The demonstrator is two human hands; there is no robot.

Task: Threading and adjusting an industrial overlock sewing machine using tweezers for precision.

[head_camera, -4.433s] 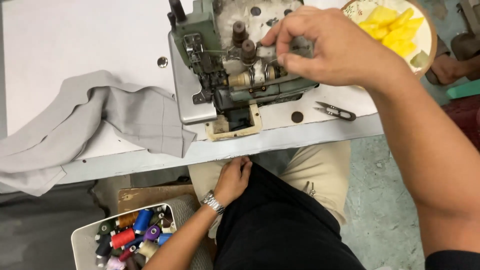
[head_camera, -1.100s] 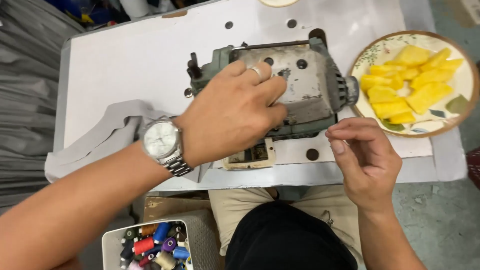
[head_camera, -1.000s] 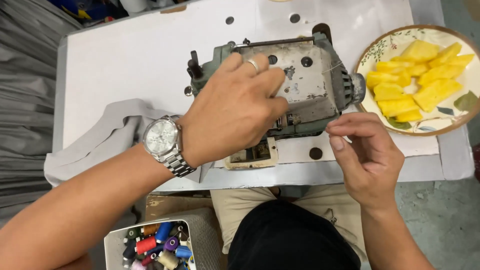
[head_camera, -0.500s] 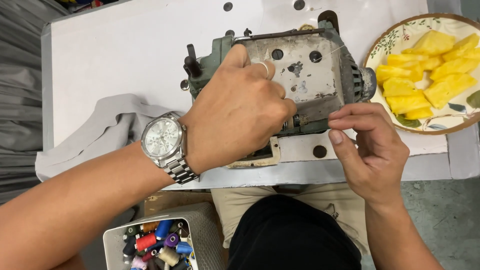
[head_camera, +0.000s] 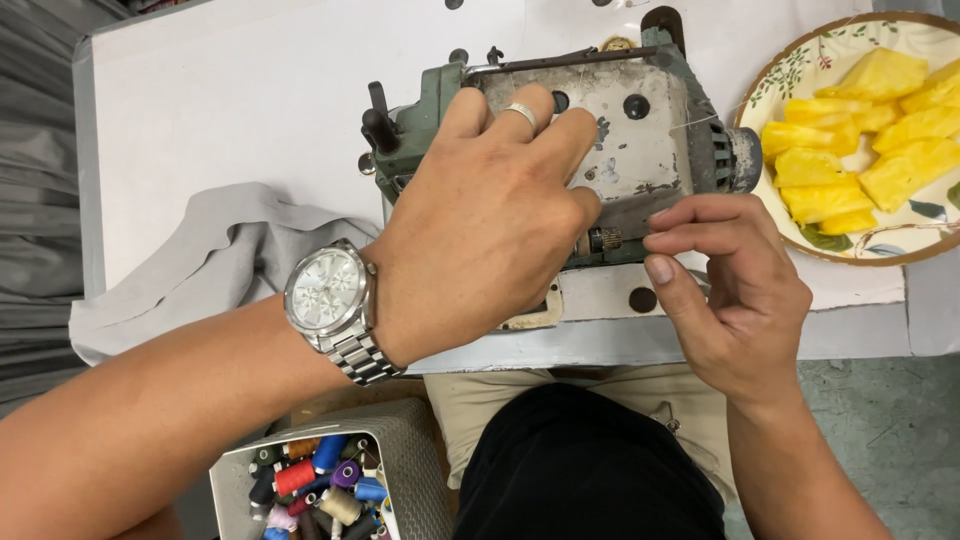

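Your left hand [head_camera: 480,230] lies spread over the front of the worn green and grey metal sewing machine [head_camera: 640,140], fingers slightly apart and resting on its top plate, a silver ring on one of them and a silver wristwatch [head_camera: 330,300] on the wrist; your right hand [head_camera: 735,290] sits just beside the machine's lower right edge, fingers pinched together near a small knurled part, though whether they clamp on anything you cannot tell; the machine stands on the white bench [head_camera: 230,110]; a crumpled grey cloth [head_camera: 200,270] lies to its left; a patterned plate of yellow pineapple chunks [head_camera: 860,140] sits to its right; a grey box of coloured thread spools [head_camera: 320,480] rests below the bench edge.
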